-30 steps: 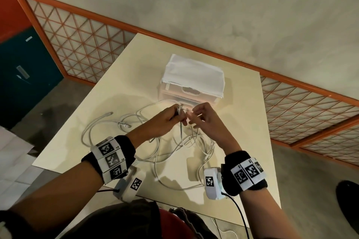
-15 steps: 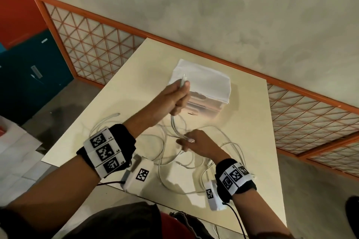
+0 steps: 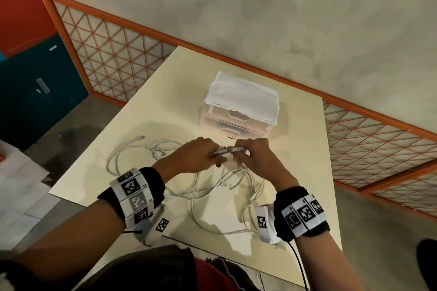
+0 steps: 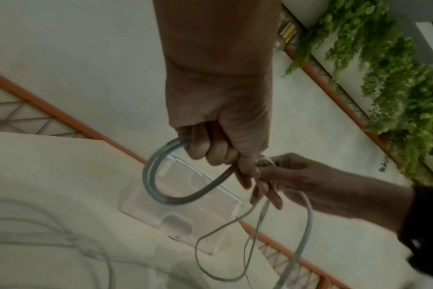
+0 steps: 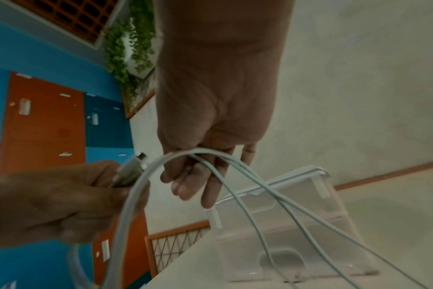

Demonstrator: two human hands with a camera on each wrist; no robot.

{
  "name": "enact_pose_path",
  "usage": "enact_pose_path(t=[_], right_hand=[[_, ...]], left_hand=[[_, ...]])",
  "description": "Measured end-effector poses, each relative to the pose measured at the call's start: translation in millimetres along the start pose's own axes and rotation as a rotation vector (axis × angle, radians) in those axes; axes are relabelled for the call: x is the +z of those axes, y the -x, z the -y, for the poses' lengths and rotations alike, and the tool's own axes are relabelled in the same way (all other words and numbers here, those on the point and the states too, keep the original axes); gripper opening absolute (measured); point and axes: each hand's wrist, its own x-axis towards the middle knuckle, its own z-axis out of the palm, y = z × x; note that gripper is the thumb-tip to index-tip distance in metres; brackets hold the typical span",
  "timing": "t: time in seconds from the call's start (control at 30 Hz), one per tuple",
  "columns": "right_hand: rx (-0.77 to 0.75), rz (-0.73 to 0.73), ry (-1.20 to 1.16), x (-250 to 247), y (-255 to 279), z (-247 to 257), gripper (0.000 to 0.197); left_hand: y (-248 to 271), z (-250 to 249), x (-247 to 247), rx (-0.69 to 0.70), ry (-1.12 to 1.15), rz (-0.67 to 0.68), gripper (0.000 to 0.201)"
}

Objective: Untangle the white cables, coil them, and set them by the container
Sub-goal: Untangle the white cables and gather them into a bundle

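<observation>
Several white cables [image 3: 227, 182] lie tangled on the cream table [image 3: 146, 111] in front of a clear plastic container [image 3: 238, 111] with a white lid. Both hands are raised together just in front of the container. My left hand [image 3: 201, 156] grips a short loop of white cable [image 4: 166, 183] and a plug end [image 5: 131, 168]. My right hand [image 3: 253, 156] pinches the same cable, and strands [image 5: 255, 191] hang from its fingers down to the table. Another cable end [image 3: 139, 138] lies loose at the left.
The container [image 5: 284, 211] stands near the table's far edge, by a grey wall with an orange lattice railing [image 3: 106, 49]. The table's near edge [image 3: 212, 245] is close to my body. Blue and orange cabinets [image 3: 35, 92] stand at the left.
My left hand came down from in front of the container and my right hand rose from the table; both now meet on the cable in front of the container.
</observation>
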Motion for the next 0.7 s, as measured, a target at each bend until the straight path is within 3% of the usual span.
enact_pose_path(t=[0.07,0.2,0.33,0.4,0.47,0.53,0.6,0.7], right_hand=[[0.057,-0.023,-0.115,-4.2,3.9,-11.3,0.025],[0.302,0.21,0.038,-6.2,21.0,-45.0,0.018],[0.441,0.264,0.115,-0.8,40.1,-72.9,0.022],[0.469,0.223,0.045,0.1,44.1,-79.5,0.018],[0.456,0.093,-0.199,-2.7,45.6,-78.4,0.014],[0.43,-0.032,-0.404,-10.0,43.9,-68.6,0.012],[0.401,-0.076,-0.424,-14.8,40.3,-56.8,0.018],[0.356,-0.019,-0.323,-17.7,33.0,-38.6,0.028]], left_hand=[[0.5,-0.4,-11.4,0.05,0.085,-0.178,0.024],[0.0,3.5,-40.3,0.112,0.231,-0.538,0.025],[-2.2,20.2,-51.8,-0.022,0.181,-0.741,0.034],[-4.5,33.4,-50.5,-0.189,0.107,-0.692,0.036],[-7.0,50.3,-42.8,-0.391,0.063,-0.523,0.028],[-6.8,61.6,-32.6,-0.506,0.014,-0.373,0.03],[-6.8,61.7,-24.0,-0.47,0.037,-0.365,0.047],[-4.6,33.4,-17.0,-0.171,0.286,-0.444,0.051]])
